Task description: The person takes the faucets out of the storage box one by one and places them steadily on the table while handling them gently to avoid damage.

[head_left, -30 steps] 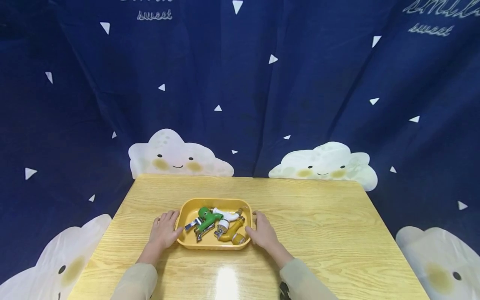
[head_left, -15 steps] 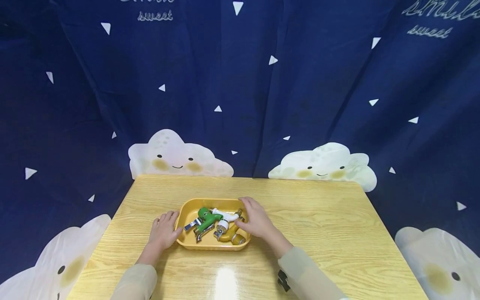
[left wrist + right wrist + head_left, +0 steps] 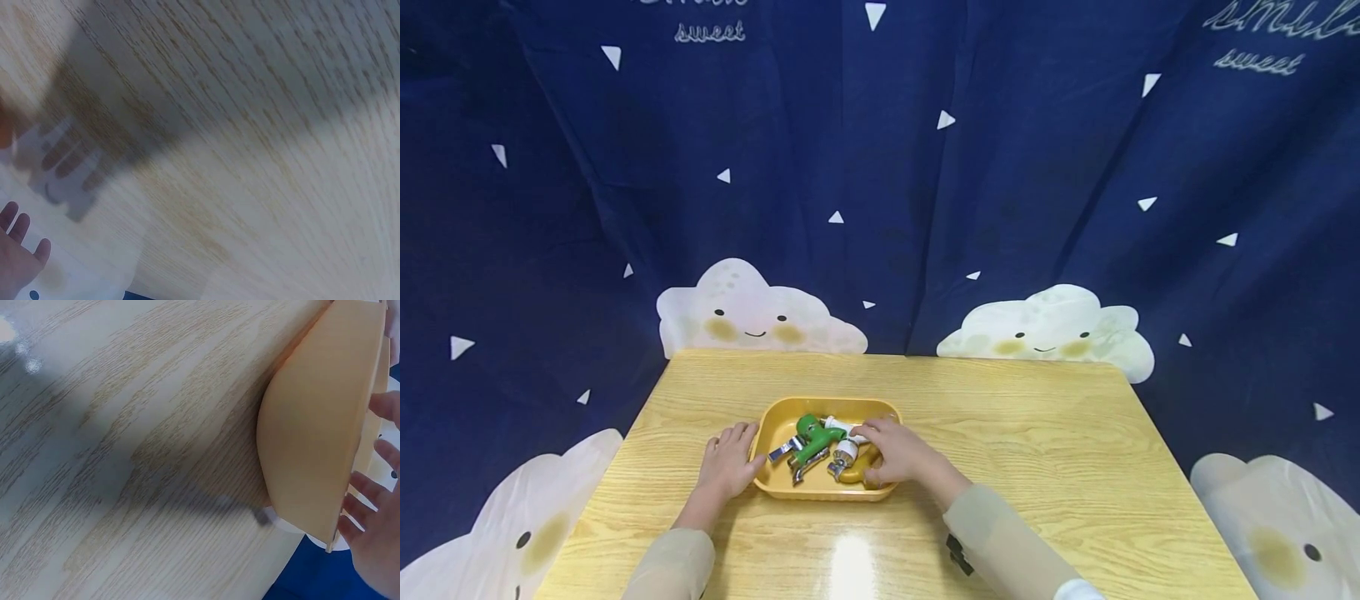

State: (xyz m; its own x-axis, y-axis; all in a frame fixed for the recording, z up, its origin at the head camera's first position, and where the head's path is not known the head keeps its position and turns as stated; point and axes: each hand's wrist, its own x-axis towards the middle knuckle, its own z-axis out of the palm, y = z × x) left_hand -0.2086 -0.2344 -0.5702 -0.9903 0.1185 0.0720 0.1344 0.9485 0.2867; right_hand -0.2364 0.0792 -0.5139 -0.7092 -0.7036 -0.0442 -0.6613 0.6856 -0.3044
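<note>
A yellow plastic tray (image 3: 820, 494) on the table holds several taps. Among them are a green tap (image 3: 812, 442) at left, a white tap (image 3: 847, 450) in the middle and a yellow tap (image 3: 852, 476) at right. My right hand (image 3: 904, 454) is over the tray's right side, its spread thumb and fingers around part of the yellow tap; contact cannot be made out. In the right wrist view, that hand's fingers (image 3: 365, 487) are apart above the rim. My left hand (image 3: 728, 458) rests at the tray's left edge, thumb at the rim, fingers loosely extended.
The pale wooden table (image 3: 1037, 467) extends to both sides of the tray. A dark blue curtain (image 3: 895, 183) with white clouds hangs behind and beside it. A shiny metal piece (image 3: 805, 468) lies by the green tap.
My right hand has moved from the tray's right rim leftward, in over the taps, now covering part of the yellow and white ones. My left hand and the tray stay in place.
</note>
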